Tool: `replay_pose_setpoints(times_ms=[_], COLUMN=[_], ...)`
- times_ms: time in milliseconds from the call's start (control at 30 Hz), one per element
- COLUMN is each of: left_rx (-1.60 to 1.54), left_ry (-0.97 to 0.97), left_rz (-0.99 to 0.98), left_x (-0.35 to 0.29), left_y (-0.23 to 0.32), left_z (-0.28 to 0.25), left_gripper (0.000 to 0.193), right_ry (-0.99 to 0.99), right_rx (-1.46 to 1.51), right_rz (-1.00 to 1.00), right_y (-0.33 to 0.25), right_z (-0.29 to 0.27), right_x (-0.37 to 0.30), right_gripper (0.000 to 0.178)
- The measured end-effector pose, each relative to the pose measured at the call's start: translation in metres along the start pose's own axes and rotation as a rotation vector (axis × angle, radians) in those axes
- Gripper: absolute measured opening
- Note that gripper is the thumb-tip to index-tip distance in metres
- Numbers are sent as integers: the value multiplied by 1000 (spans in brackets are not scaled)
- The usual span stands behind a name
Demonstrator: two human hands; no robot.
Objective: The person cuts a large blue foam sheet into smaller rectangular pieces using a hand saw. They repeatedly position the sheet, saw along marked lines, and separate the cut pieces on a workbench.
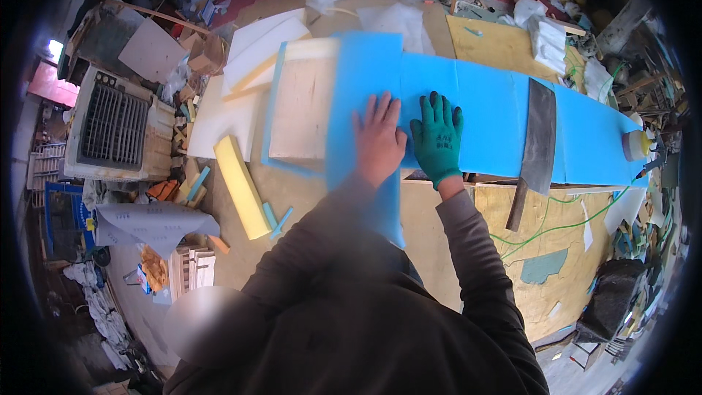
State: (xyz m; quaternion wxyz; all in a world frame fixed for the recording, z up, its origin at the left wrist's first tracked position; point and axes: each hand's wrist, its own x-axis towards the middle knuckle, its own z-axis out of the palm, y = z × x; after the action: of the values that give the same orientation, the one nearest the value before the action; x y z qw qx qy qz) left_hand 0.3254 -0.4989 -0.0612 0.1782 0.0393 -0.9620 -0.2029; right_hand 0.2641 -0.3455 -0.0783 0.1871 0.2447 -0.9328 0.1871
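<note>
My bare left hand point(379, 143) lies flat, fingers a little spread, on a narrow blue foam sheet point(365, 66). The near end of that sheet hangs down toward my body. Just to its right, my right hand point(437, 139) wears a green glove with dark fingertips and rests flat on a long row of blue foam panels point(493, 113). Under the left edge of the narrow sheet is a pale wooden panel point(298, 113) edged with blue foam. A dark grey strip point(539, 132) lies across the blue row on the right and droops over its near edge.
A yellow foam block point(241, 186) lies at the left, near white foam boards point(256, 58). A vented air cooler point(110, 128) stands farther left. A round tub or roll point(636, 145) sits at the row's right end. A green cord point(563, 227) trails over a yellowish board point(504, 241).
</note>
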Motion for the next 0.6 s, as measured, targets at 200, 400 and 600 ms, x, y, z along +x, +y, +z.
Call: replay_pose_setpoints(times_ms=[200, 400, 600], left_rx=[69, 114, 35], left_ry=[-34, -50, -132], left_rz=[115, 185, 193], left_x=[-4, -6, -37], left_y=[-10, -13, -4], left_z=[-9, -18, -31], left_gripper=[60, 57, 57], right_ry=[-34, -48, -48], right_rx=[-33, -9, 11], right_rz=[5, 18, -1], right_y=[0, 1, 1], right_z=[-2, 0, -6], right_x=[4, 3, 1], right_gripper=[55, 54, 55])
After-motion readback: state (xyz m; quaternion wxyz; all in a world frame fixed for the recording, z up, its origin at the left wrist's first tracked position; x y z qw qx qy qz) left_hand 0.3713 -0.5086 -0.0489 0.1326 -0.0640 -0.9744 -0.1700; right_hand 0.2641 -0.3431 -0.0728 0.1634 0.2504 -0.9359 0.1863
